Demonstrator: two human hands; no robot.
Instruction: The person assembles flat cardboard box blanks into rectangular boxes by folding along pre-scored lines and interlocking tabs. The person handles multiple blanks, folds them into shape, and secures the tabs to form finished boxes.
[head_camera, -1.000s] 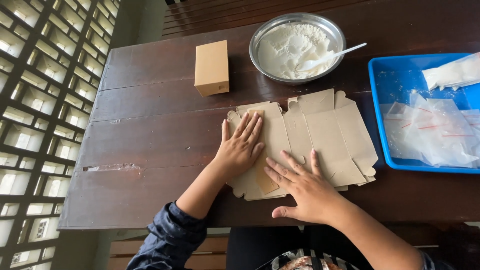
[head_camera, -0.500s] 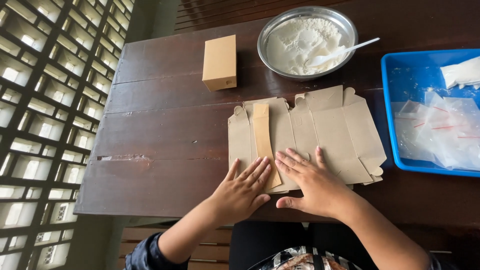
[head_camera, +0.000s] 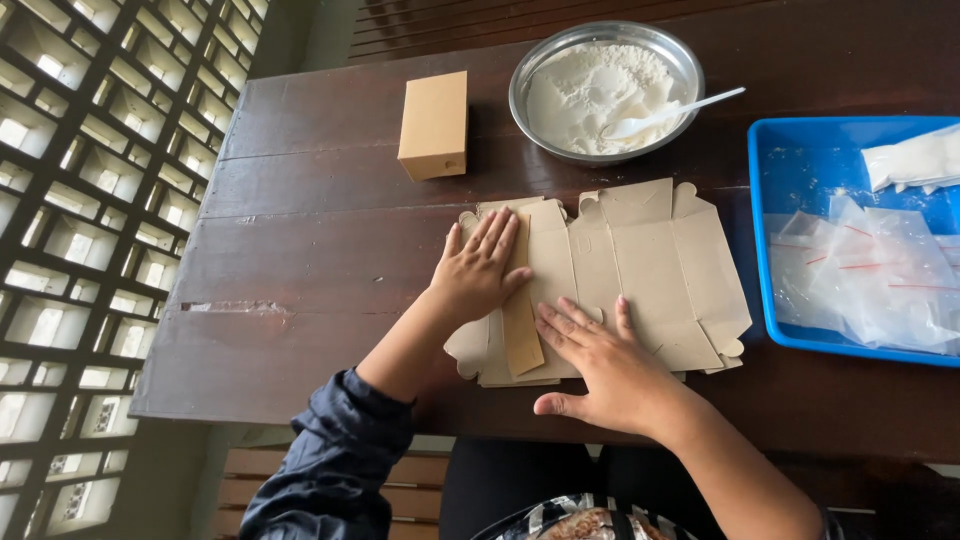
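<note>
Both palms flat, grasping nothing: left hand (head_camera: 478, 272) and right hand (head_camera: 600, 362) press the unfolded cardboard box blank (head_camera: 640, 270); one side flap creased, remaining panels unfolded.

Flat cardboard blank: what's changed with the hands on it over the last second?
The left hand slid back toward the person, then up again onto the flat cardboard blank's left panel, by the folded strip. The right hand stayed pressing the near edge. Closed box, flour bowl, blue tray unchanged.
</note>
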